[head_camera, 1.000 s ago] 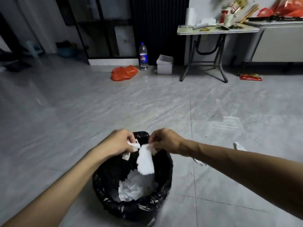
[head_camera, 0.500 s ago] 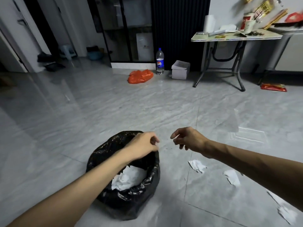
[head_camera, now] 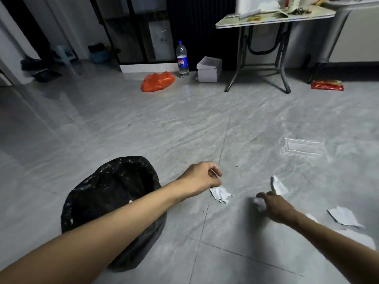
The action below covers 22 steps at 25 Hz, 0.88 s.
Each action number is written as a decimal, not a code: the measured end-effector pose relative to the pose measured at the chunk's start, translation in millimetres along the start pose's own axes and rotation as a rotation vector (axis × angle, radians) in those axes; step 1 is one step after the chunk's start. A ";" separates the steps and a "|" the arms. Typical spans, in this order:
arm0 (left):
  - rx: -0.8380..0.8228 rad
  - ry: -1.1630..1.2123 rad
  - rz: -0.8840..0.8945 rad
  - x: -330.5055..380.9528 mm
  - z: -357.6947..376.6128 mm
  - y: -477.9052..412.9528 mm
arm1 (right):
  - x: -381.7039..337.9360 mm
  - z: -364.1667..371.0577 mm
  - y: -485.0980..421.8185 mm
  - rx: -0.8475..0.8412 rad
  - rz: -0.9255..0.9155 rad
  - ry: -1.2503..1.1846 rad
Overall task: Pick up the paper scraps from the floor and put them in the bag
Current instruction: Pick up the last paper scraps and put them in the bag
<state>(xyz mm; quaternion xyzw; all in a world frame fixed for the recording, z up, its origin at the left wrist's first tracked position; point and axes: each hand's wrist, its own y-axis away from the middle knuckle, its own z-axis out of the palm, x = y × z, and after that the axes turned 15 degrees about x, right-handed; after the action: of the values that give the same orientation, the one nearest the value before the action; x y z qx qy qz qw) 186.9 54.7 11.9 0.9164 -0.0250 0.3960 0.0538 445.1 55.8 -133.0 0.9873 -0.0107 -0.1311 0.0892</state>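
Note:
A black bag (head_camera: 114,193) stands open on the grey floor at lower left, with my left forearm across it. My left hand (head_camera: 202,178) hovers to its right, fingers loosely curled and holding nothing, just above a crumpled white scrap (head_camera: 221,194). My right hand (head_camera: 275,206) reaches down to the floor, fingertips touching a small white scrap (head_camera: 258,202). Another scrap (head_camera: 278,186) lies just beyond that hand, and a flat one (head_camera: 344,217) lies further right. More white paper (head_camera: 361,238) shows behind my right forearm.
Far across the floor lie an orange bag (head_camera: 158,82), a cola bottle (head_camera: 182,60) and a white box (head_camera: 209,69). A folding table (head_camera: 272,18) stands at the back right, with a red packet (head_camera: 327,85) on the floor beside it.
Both hands dropped the paper into the bag and left it. My left hand moved right past the bag; my right hand went down to a scrap on the floor.

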 end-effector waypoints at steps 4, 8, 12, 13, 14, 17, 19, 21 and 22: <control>-0.056 -0.137 0.044 -20.4 55.1 -30.4 | 18.2 35.2 7.9 0.065 -0.038 0.053; -0.140 -0.371 0.105 -51.3 115.9 -57.8 | 23.8 33.3 20.8 0.171 0.014 -0.166; -0.113 -0.595 0.106 -89.6 160.3 -72.2 | 66.8 17.1 39.0 0.468 0.261 -0.149; -0.079 -0.645 0.137 -97.8 167.2 -72.7 | 80.8 14.7 47.1 0.481 0.346 -0.117; -0.036 -0.666 0.167 -104.1 171.4 -72.6 | 93.4 15.7 55.9 0.462 0.425 -0.072; 0.061 -0.469 0.162 -105.6 175.4 -72.4 | 105.2 35.8 86.2 0.264 0.531 0.096; 0.077 -0.292 0.209 -86.5 182.2 -76.1 | 100.7 42.1 95.9 0.242 0.535 0.088; 0.034 -0.208 0.342 -63.1 197.5 -81.5 | 94.8 37.0 92.1 0.290 0.499 -0.093; -0.012 -0.214 0.427 -49.2 209.1 -82.9 | 92.5 34.3 88.4 0.308 0.464 -0.169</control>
<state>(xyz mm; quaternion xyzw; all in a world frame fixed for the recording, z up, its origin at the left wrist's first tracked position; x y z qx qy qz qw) 311.7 112.4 -172.8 0.9267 -0.2260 0.2987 -0.0288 525.7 -41.2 -173.5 0.9460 -0.2633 -0.1860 -0.0355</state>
